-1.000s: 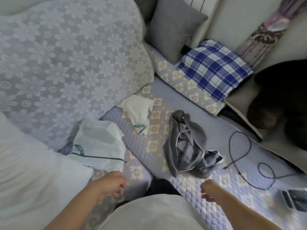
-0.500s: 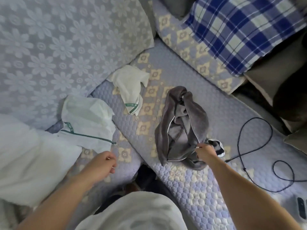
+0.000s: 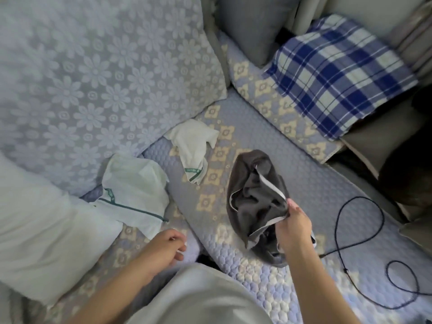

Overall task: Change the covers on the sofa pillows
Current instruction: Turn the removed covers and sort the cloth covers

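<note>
A crumpled grey pillow cover point(image 3: 252, 197) with a pale inner edge lies on the quilted sofa seat point(image 3: 315, 190). My right hand point(image 3: 293, 225) pinches its edge and lifts it a little. My left hand point(image 3: 163, 247) hovers over the seat's front with loosely curled fingers, holding nothing. A bare white pillow point(image 3: 39, 232) lies at the left. Two white covers with green trim lie nearby, one point(image 3: 133, 195) beside the pillow, a smaller one point(image 3: 194, 146) further back.
A large floral-lace cushion point(image 3: 93, 73) fills the upper left. A grey pillow point(image 3: 252, 26) and a blue plaid pillow point(image 3: 339, 73) lean at the back right. A black cable point(image 3: 364, 244) loops over the seat's right side.
My right hand reached forward to the grey cover, took hold of its edge and raised it. My left hand stayed low near the seat's front. The view shifted.
</note>
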